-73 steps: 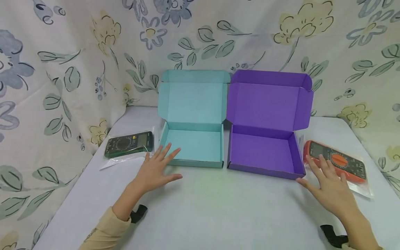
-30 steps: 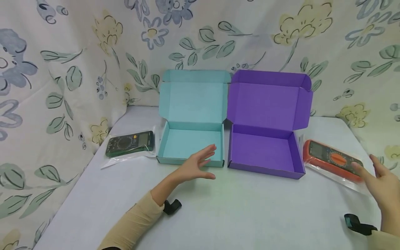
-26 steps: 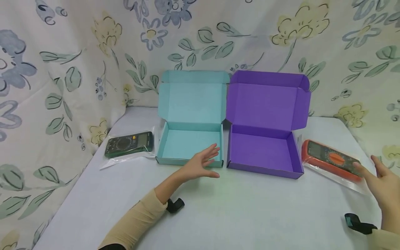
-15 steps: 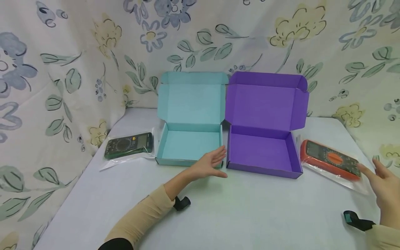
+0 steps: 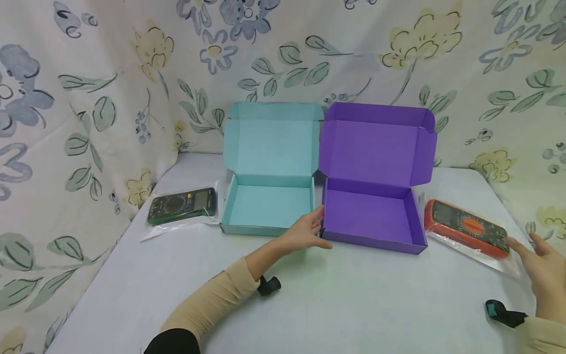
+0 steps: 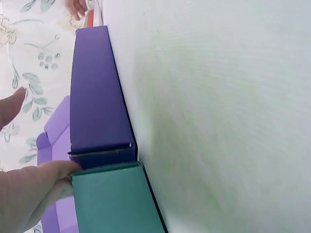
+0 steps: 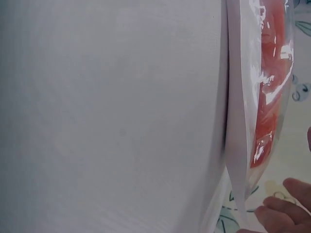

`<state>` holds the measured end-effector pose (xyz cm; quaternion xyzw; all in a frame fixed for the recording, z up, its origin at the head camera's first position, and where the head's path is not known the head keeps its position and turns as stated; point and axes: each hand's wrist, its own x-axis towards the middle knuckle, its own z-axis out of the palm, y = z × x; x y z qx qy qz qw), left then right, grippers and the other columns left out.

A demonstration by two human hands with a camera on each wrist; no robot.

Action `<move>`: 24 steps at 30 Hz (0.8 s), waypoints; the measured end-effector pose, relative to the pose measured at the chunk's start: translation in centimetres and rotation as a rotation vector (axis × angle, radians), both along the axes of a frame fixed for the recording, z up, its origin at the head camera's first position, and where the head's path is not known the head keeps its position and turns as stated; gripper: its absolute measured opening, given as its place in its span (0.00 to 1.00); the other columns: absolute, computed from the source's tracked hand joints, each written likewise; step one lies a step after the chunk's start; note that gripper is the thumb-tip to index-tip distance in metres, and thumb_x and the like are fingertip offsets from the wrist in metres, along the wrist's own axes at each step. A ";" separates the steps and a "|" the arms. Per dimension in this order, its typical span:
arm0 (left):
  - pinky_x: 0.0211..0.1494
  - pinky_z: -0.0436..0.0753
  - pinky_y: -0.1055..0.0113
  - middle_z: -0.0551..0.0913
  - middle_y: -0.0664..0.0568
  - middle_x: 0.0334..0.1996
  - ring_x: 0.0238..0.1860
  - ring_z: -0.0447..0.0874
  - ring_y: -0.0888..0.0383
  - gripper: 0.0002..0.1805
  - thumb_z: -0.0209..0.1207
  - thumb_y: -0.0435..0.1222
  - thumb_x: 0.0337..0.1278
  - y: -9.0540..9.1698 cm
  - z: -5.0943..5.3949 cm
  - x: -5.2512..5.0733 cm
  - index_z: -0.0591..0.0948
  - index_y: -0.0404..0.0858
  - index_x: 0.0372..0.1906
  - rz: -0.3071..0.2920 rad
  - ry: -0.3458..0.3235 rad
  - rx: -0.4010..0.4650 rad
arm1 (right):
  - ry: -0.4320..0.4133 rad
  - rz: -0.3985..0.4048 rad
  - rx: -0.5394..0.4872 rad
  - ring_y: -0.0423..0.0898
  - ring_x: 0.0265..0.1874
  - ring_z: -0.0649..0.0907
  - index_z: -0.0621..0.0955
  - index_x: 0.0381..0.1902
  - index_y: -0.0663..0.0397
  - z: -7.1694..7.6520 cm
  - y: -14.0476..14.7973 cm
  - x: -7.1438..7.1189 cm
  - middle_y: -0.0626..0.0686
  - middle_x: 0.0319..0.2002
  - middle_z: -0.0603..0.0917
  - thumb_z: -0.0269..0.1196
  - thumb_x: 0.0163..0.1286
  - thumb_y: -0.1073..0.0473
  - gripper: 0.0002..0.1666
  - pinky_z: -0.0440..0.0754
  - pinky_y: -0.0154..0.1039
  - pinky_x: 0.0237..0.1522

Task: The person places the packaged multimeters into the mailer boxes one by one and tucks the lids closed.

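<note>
My left hand [image 5: 300,235] reaches across the front right corner of a teal cardboard box [image 5: 249,229], its fingers at the left wall of a purple cardboard box [image 5: 376,243]. Its thumb stands apart in front, and nothing is held. In the left wrist view, fingertips [image 6: 65,170] are by the top edge where the boxes meet; contact with the purple one is unclear. My right hand [image 5: 544,273], thumb and fingers spread, is at the right end of a red multimeter [image 5: 470,226] in a clear plastic bag. The thumb is close to it; whether it touches cannot be seen.
Both boxes stand side by side with lids raised and nothing inside. A dark green multimeter [image 5: 181,205] in a clear bag lies left of the teal box. A floral curtain [image 5: 283,54] hangs behind the white table [image 5: 353,300].
My left hand has moved right, from the teal box's left front corner to the gap between the boxes. My right hand has shifted right, from over the red multimeter to its end.
</note>
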<state>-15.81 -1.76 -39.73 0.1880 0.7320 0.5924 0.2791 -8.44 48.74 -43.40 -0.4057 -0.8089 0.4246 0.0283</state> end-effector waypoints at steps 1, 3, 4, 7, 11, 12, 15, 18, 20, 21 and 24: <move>0.72 0.59 0.62 0.43 0.42 0.76 0.75 0.48 0.47 0.57 0.67 0.24 0.50 0.2 0.0 0.0 0.40 0.34 0.77 0.017 0.003 -0.013 | 0.000 -0.008 -0.008 0.68 0.72 0.44 0.39 0.77 0.50 -0.2 0.1 0.0 0.65 0.75 0.38 0.51 0.72 0.38 0.49 0.51 0.65 0.68; 0.72 0.59 0.62 0.44 0.41 0.76 0.74 0.49 0.47 0.57 0.67 0.24 0.50 0.6 -0.1 -0.1 0.40 0.34 0.77 0.053 0.019 -0.046 | 0.024 -0.009 -0.025 0.66 0.73 0.44 0.40 0.77 0.49 -1.2 1.1 -0.4 0.64 0.75 0.38 0.53 0.69 0.34 0.53 0.51 0.64 0.68; 0.72 0.59 0.61 0.45 0.41 0.76 0.74 0.50 0.47 0.57 0.67 0.25 0.50 0.8 -0.1 -0.1 0.40 0.33 0.77 0.073 0.037 -0.075 | 0.036 -0.011 -0.037 0.65 0.73 0.44 0.41 0.77 0.49 -1.7 1.5 -0.6 0.63 0.76 0.38 0.53 0.68 0.33 0.54 0.50 0.63 0.69; 0.72 0.61 0.56 0.54 0.39 0.74 0.72 0.57 0.45 0.55 0.68 0.27 0.50 1.5 0.0 -0.2 0.43 0.31 0.77 0.133 0.105 -0.169 | 0.062 -0.011 -0.086 0.61 0.74 0.42 0.41 0.77 0.46 -2.2 1.6 -1.0 0.59 0.76 0.37 0.54 0.69 0.35 0.52 0.47 0.60 0.71; 0.73 0.60 0.51 0.58 0.38 0.73 0.71 0.59 0.43 0.54 0.68 0.30 0.50 2.3 0.2 -0.3 0.45 0.31 0.76 0.200 0.131 -0.296 | 0.070 -0.016 -0.144 0.57 0.74 0.40 0.41 0.77 0.49 -1.4 0.2 -1.0 0.56 0.76 0.36 0.53 0.71 0.38 0.50 0.43 0.55 0.72; 0.73 0.59 0.51 0.56 0.38 0.74 0.72 0.57 0.43 0.54 0.68 0.30 0.51 2.4 0.3 -0.3 0.45 0.31 0.76 0.212 0.122 -0.314 | 0.065 -0.021 -0.156 0.56 0.74 0.41 0.41 0.77 0.49 -1.0 -0.3 -1.1 0.56 0.76 0.36 0.53 0.71 0.38 0.49 0.43 0.54 0.72; 0.75 0.53 0.54 0.49 0.40 0.76 0.74 0.49 0.44 0.52 0.66 0.31 0.55 2.7 0.4 -0.3 0.44 0.29 0.76 0.236 0.105 -0.362 | 0.068 0.028 -0.182 0.57 0.74 0.41 0.40 0.76 0.52 0.0 -1.4 -1.0 0.59 0.76 0.36 0.52 0.72 0.40 0.49 0.45 0.53 0.71; 0.75 0.52 0.55 0.48 0.39 0.76 0.75 0.48 0.44 0.50 0.65 0.31 0.57 2.8 0.5 -0.4 0.44 0.28 0.76 0.242 0.106 -0.377 | 0.066 0.098 -0.182 0.59 0.74 0.42 0.38 0.76 0.56 0.6 -2.0 -1.0 0.64 0.76 0.36 0.51 0.73 0.41 0.50 0.47 0.53 0.71; 0.75 0.53 0.55 0.49 0.39 0.76 0.74 0.49 0.43 0.49 0.64 0.30 0.58 2.8 0.5 -0.4 0.44 0.27 0.75 0.239 0.109 -0.379 | 0.064 0.133 -0.168 0.61 0.74 0.42 0.37 0.75 0.58 0.7 -2.1 -1.1 0.67 0.75 0.36 0.50 0.74 0.42 0.49 0.47 0.54 0.71; 0.75 0.53 0.55 0.49 0.39 0.76 0.74 0.49 0.43 0.49 0.63 0.30 0.59 2.8 0.5 -0.5 0.44 0.28 0.76 0.235 0.105 -0.379 | 0.057 0.143 -0.163 0.62 0.74 0.42 0.37 0.75 0.59 0.7 -2.1 -1.1 0.68 0.75 0.36 0.49 0.74 0.42 0.49 0.47 0.55 0.71; 0.75 0.52 0.55 0.47 0.39 0.76 0.75 0.48 0.44 0.47 0.60 0.30 0.62 2.7 0.5 -0.6 0.43 0.28 0.75 0.207 0.092 -0.368 | 0.031 0.150 -0.168 0.64 0.73 0.42 0.36 0.75 0.62 0.7 -2.1 -1.3 0.68 0.74 0.35 0.49 0.73 0.41 0.51 0.47 0.56 0.71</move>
